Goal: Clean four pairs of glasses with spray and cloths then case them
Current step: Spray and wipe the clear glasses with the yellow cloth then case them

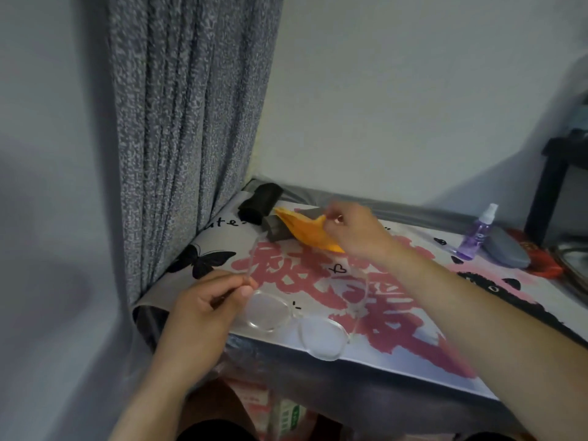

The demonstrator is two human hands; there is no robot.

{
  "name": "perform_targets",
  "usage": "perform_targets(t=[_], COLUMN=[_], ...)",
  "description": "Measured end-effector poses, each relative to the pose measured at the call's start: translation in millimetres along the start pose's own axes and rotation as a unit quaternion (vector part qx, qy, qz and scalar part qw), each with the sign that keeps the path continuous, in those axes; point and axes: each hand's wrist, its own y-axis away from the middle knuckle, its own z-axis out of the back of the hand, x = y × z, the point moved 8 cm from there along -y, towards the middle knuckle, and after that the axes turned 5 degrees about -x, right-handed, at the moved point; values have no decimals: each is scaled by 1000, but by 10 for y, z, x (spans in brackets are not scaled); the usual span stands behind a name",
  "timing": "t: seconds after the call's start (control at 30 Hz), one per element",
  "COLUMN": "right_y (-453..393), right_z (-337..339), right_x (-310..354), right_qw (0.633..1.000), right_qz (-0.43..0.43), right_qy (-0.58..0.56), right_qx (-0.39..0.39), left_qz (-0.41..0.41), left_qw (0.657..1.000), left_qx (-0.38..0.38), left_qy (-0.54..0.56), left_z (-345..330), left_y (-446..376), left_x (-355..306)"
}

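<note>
A pair of clear-framed glasses (296,326) hangs over the table's near edge, its arms unfolded and pointing away from me. My left hand (206,300) pinches the frame by its left hinge. Farther back, my right hand (353,230) pinches an orange cloth (305,230) and lifts it off a grey cloth (276,229). A black case (259,202) lies at the back left corner. At the far right stand a purple spray bottle (479,232) and a grey case (506,249).
The table (413,361) wears a white mat with red characters and a black butterfly print. A speckled grey curtain (191,122) hangs at the left. Dark furniture (553,173) stands at the right, a red item (545,262) beside the grey case. Boxes sit under the table.
</note>
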Motion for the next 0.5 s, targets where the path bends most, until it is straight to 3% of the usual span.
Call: perform_targets(t=[0.07, 0.17, 0.37, 0.5], right_y=[37, 229, 910, 1343], right_z=[302, 692, 1087, 889], right_x=[72, 318, 542, 632], right_qw=[983, 951, 939, 926], right_qz=[-93, -131, -183, -207], right_qy=[-155, -278, -272, -271], right_qx=[-2, 32, 101, 164], left_qz=[1, -23, -84, -124], left_qw=[1000, 999, 992, 981], left_qx=[8, 29, 75, 113], left_qy=[7, 13, 64, 96], left_z=[-49, -182, -407, -522], left_y=[16, 68, 263, 387], left_x=[-11, -122, -457, -616])
